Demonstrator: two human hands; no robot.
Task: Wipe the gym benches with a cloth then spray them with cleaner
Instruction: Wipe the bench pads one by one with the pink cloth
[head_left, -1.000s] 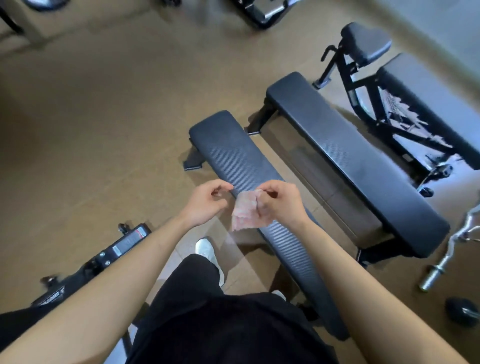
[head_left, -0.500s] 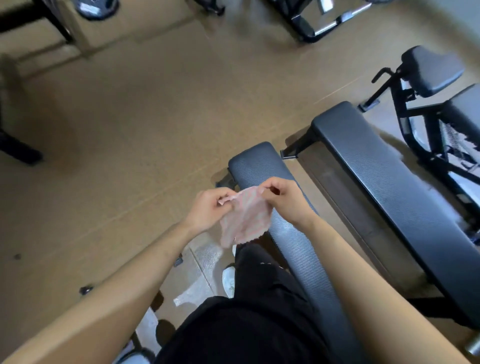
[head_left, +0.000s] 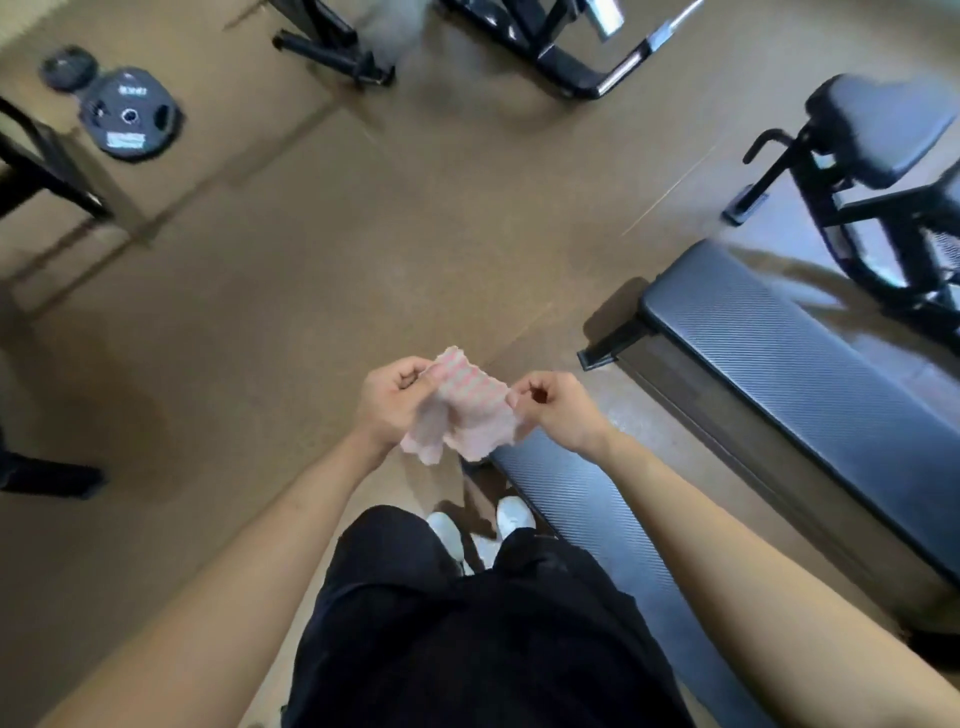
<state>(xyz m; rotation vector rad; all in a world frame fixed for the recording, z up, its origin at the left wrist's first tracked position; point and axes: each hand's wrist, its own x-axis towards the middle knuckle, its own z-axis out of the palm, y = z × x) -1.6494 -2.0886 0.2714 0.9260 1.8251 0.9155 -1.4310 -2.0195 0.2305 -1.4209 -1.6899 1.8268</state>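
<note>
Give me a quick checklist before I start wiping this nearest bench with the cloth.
1. Grip on the cloth: ok, left hand and right hand both pinch it.
2. Cloth spread open: not ok, it hangs crumpled.
3. Pad of the nearest bench free of things: ok where visible.
4. Cloth on the pad: not ok, held in the air.
5. Cleaner spray at hand: cannot tell, none in view.

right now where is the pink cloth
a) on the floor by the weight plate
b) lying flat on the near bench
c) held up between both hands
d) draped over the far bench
c: the pink cloth is pinched at its edges by the left hand and the right hand, held in the air, off the near bench.
</note>
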